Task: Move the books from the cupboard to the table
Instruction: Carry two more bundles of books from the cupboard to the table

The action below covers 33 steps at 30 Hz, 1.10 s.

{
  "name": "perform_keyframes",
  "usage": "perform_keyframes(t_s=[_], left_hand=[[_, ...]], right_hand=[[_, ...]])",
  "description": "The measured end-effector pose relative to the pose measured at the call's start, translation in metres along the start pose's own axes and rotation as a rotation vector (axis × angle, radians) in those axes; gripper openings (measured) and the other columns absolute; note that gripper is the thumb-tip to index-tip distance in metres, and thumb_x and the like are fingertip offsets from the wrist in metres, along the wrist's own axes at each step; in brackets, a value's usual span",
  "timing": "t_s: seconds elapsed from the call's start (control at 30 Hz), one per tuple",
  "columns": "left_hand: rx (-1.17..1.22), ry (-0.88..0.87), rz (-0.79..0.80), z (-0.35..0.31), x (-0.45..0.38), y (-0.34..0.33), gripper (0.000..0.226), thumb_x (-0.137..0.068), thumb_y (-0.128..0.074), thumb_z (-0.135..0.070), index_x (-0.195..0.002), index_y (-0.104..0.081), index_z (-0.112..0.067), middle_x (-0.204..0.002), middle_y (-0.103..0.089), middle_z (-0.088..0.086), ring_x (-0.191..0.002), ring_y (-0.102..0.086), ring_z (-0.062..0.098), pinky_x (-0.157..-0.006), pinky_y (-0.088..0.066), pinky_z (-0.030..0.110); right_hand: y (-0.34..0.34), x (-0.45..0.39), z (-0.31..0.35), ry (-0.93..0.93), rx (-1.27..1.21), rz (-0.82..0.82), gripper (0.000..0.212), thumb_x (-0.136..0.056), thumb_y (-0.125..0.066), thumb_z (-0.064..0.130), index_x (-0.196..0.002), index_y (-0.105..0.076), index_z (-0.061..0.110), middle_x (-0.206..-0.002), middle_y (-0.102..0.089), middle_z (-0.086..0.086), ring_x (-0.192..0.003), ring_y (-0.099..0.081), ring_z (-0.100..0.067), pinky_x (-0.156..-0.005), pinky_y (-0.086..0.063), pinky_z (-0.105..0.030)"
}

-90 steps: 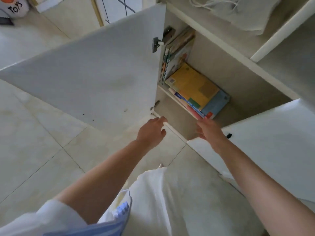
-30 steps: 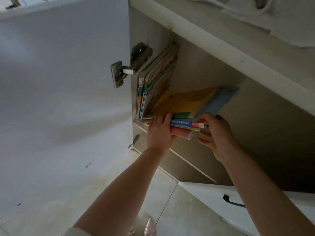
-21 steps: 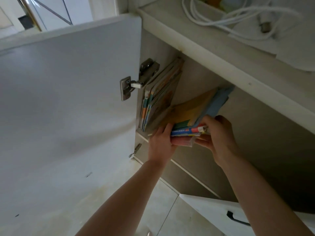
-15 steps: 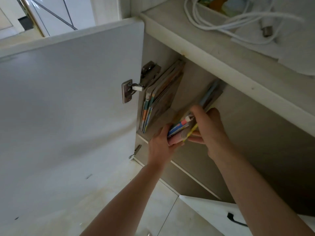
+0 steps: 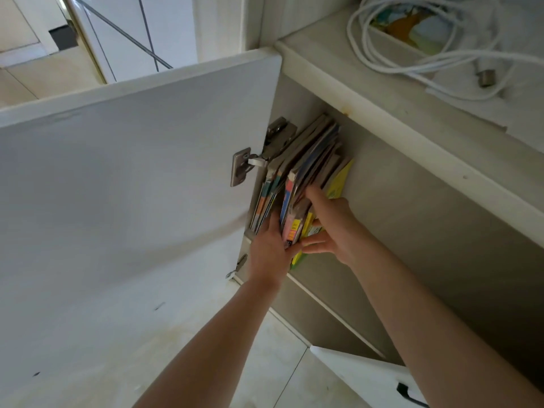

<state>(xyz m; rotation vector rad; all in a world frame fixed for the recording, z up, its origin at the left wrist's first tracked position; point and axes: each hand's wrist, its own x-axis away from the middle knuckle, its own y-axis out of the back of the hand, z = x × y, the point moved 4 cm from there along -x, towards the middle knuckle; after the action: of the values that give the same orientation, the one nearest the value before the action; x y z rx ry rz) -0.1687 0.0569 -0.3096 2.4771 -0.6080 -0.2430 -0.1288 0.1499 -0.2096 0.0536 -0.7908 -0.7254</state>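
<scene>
A bundle of thin colourful books stands on edge against the left wall of the open cupboard, near the door hinge. My left hand presses on the left side and lower spines of the bundle, fingers reaching between the books. My right hand holds the right side of the bundle, thumb on the covers and fingers under a yellow book. The table is out of view.
The open white cupboard door stands close on the left with its metal hinge. On the cupboard top lie coiled white cables and a box. A second door with a black handle hangs open at the lower right. Tiled floor lies below.
The stack that lay flat on the shelf has been tipped upright and pushed left against the standing books. Both hands moved left with it and now clamp the whole bundle.
</scene>
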Motion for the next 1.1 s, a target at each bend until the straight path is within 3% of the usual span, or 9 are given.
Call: perform_keyframes(t_s=[0.07, 0.2, 0.27, 0.37, 0.6, 0.8, 0.93, 1.0, 1.1], left_hand=[[-0.017, 0.026, -0.057, -0.002, 0.008, 0.001, 0.086, -0.076, -0.079, -0.042, -0.142, -0.031, -0.014, -0.130, -0.055, 0.010, -0.107, -0.062, 0.030, -0.079, -0.054, 0.040], [0.092, 0.000, -0.129, -0.005, 0.025, 0.002, 0.087, -0.078, -0.078, -0.034, -0.142, -0.019, -0.026, -0.141, -0.043, 0.008, -0.116, -0.058, 0.029, -0.082, -0.054, 0.039], [0.102, -0.025, -0.145, -0.002, 0.029, 0.004, 0.088, -0.077, -0.079, -0.031, -0.140, -0.018, -0.031, -0.144, -0.039, 0.009, -0.120, -0.056, 0.031, -0.085, -0.054, 0.040], [-0.005, -0.059, -0.213, 0.004, 0.029, 0.004, 0.091, -0.071, -0.082, -0.033, -0.140, -0.024, -0.021, -0.137, -0.042, 0.013, -0.123, -0.049, 0.029, -0.089, -0.055, 0.045], [0.006, -0.019, -0.220, -0.004, 0.036, -0.002, 0.083, -0.078, -0.078, -0.026, -0.140, -0.023, -0.027, -0.128, -0.049, 0.014, -0.098, -0.065, 0.029, -0.071, -0.057, 0.038], [-0.096, -0.083, -0.264, -0.010, 0.032, -0.006, 0.072, -0.072, -0.082, -0.023, -0.127, -0.036, -0.016, -0.118, -0.061, 0.014, -0.100, -0.065, 0.031, -0.074, -0.057, 0.038], [-0.034, -0.068, -0.237, -0.006, 0.032, -0.013, 0.074, -0.071, -0.083, -0.038, -0.126, -0.038, -0.017, -0.117, -0.062, 0.009, -0.105, -0.059, 0.026, -0.081, -0.053, 0.036], [-0.054, -0.041, -0.243, -0.008, 0.034, -0.018, 0.070, -0.071, -0.083, -0.034, -0.123, -0.040, -0.018, -0.113, -0.064, 0.008, -0.101, -0.061, 0.027, -0.077, -0.054, 0.038], [0.038, 0.067, -0.204, -0.009, 0.036, -0.030, 0.068, -0.073, -0.081, -0.029, -0.125, -0.037, -0.026, -0.114, -0.066, 0.006, -0.099, -0.064, 0.025, -0.076, -0.057, 0.040]], right_hand=[[0.002, -0.001, -0.002, 0.019, -0.013, 0.009, 0.057, -0.084, -0.057, 0.045, -0.128, -0.039, 0.013, -0.090, -0.060, -0.006, -0.053, -0.071, -0.026, -0.046, -0.055, -0.032], [0.006, -0.002, -0.007, 0.031, 0.003, 0.001, 0.046, -0.088, -0.056, 0.039, -0.121, -0.042, 0.010, -0.085, -0.058, -0.005, -0.062, -0.071, -0.028, -0.053, -0.057, -0.035], [0.007, -0.003, -0.008, 0.025, 0.011, 0.003, 0.048, -0.087, -0.056, 0.039, -0.122, -0.043, 0.009, -0.090, -0.059, -0.007, -0.068, -0.072, -0.032, -0.060, -0.060, -0.041], [0.010, -0.005, -0.010, 0.029, 0.027, 0.011, 0.052, -0.085, -0.056, 0.041, -0.125, -0.041, 0.012, -0.107, -0.056, -0.010, -0.076, -0.071, -0.035, -0.067, -0.061, -0.046], [0.006, -0.004, -0.011, 0.036, 0.027, 0.035, 0.087, -0.051, -0.056, 0.058, -0.124, -0.047, 0.011, -0.114, -0.061, -0.012, -0.075, -0.072, -0.033, -0.060, -0.060, -0.044], [0.008, -0.010, -0.010, 0.050, 0.021, 0.062, 0.043, -0.086, -0.056, 0.040, -0.118, -0.042, 0.015, -0.092, -0.062, -0.008, -0.077, -0.071, -0.031, -0.063, -0.059, -0.039], [0.013, -0.009, -0.015, 0.081, 0.044, 0.056, 0.044, -0.084, -0.056, 0.043, -0.117, -0.052, 0.014, -0.093, -0.069, -0.005, -0.071, -0.073, -0.027, -0.069, -0.056, -0.041], [0.018, -0.009, -0.018, 0.093, 0.055, 0.031, 0.045, -0.083, -0.057, 0.042, -0.120, -0.045, 0.019, -0.102, -0.068, -0.003, -0.072, -0.072, -0.024, -0.072, -0.050, -0.036], [0.028, -0.006, -0.017, 0.138, 0.010, 0.001, 0.042, -0.088, -0.057, 0.029, -0.123, -0.033, 0.026, -0.108, -0.062, -0.005, -0.077, -0.066, -0.017, -0.055, -0.041, -0.021]])
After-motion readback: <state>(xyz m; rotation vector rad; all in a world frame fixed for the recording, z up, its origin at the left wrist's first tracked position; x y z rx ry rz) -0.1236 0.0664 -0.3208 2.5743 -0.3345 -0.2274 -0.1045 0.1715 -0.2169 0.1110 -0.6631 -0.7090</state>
